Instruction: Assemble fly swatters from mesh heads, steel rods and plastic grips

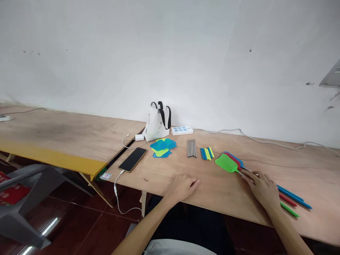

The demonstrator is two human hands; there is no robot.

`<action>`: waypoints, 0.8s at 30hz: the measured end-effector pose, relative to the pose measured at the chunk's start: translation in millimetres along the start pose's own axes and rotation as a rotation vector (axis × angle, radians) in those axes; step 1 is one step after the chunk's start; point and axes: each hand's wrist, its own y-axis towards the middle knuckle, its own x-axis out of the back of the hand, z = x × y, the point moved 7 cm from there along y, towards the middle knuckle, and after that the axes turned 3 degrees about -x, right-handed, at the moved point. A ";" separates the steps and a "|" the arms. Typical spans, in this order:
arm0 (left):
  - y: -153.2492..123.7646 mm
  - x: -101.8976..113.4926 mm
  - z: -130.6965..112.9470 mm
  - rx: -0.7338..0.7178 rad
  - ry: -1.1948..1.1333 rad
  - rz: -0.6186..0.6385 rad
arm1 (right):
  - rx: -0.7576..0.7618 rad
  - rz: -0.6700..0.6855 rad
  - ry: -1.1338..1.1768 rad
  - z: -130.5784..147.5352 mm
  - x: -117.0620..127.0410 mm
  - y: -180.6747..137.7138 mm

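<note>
My left hand (182, 187) lies flat and open on the wooden table (170, 180) near its front edge, holding nothing. My right hand (262, 187) rests on the shafts of several assembled fly swatters, fingers curled over them. The green swatter head (226, 163) lies on top, with red and blue heads (235, 158) beneath it. Their coloured handles (290, 200) stick out to the right of my wrist. Farther back lie a bunch of grey metal rods (191, 148), short blue and yellow-green handle pieces (207, 153), and a pile of loose blue and green swatter heads (162, 147).
A black phone (132, 159) on a white cable lies left of the swatter heads. Behind it stand a white tote bag (157, 124), a charger (139, 137) and a power strip (181, 130) against the wall. A second table with a yellow edge (53, 156) adjoins on the left.
</note>
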 end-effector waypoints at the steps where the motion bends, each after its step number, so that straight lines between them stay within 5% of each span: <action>1: -0.1 -0.6 0.1 -0.003 0.003 0.001 | -0.038 0.002 0.004 -4.1 -0.5 -0.2; 10: -0.4 2.6 -2.6 0.002 0.006 0.007 | -0.079 0.157 0.068 -18.7 -22.9 -6.4; 24: -0.8 1.6 -1.9 -0.010 0.015 0.003 | -0.017 -0.010 0.064 -14.3 -8.6 -17.9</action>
